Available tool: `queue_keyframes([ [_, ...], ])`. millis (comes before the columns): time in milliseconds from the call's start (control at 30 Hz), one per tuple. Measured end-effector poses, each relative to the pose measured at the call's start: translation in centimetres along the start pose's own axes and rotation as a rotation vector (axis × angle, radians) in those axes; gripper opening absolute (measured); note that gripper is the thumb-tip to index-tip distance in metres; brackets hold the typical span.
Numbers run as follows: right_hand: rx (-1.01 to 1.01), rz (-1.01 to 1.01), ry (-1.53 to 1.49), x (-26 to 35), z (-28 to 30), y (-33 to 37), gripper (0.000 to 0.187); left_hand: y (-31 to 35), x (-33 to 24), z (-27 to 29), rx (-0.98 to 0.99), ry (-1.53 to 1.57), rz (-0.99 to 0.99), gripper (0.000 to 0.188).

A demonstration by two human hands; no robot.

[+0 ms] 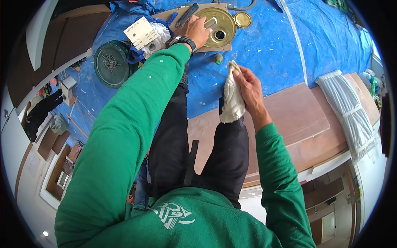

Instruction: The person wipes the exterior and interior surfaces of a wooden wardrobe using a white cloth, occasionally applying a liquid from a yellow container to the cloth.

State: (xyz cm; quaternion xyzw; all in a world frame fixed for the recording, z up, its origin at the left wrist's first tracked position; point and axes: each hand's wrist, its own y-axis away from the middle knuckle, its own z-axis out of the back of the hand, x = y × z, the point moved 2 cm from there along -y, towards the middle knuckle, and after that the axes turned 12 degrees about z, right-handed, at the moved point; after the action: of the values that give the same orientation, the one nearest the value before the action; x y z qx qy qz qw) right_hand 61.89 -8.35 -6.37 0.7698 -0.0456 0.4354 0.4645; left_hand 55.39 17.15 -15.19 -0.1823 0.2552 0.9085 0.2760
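Observation:
My left hand, with a black watch on its wrist, reaches far out and grips the handle on top of a large gold metal can that stands on a piece of cardboard. My right hand is closed on a bunched off-white cloth, held above my knee. Both arms wear green sleeves. A round gold cap lies just right of the can.
A blue tarp covers the floor. A dark green round lid and a white paper label lie at the left. Brown wooden panels and a bundle of white slats sit at the right.

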Motion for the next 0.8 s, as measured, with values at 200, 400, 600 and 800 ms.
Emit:
queue_keyframes([
  [200,0.006,0.301,0.522,0.2,-0.3,-7.1,0.036,-0.8,-0.2,-2.1,-0.083,-0.001,0.01,0.032],
  [400,-0.06,0.474,0.657,-1.1,-1.1,-12.3,0.031,-0.3,-2.1,-2.5,-0.022,0.06,0.139,0.018],
  [600,0.015,0.454,0.799,-0.2,-1.0,-13.9,0.027,0.6,-2.6,-2.9,-0.092,0.034,0.027,0.016],
  [800,-0.018,0.485,0.858,-0.3,0.3,-14.1,0.04,2.2,-3.9,-4.6,0.028,0.105,0.0,0.013],
])
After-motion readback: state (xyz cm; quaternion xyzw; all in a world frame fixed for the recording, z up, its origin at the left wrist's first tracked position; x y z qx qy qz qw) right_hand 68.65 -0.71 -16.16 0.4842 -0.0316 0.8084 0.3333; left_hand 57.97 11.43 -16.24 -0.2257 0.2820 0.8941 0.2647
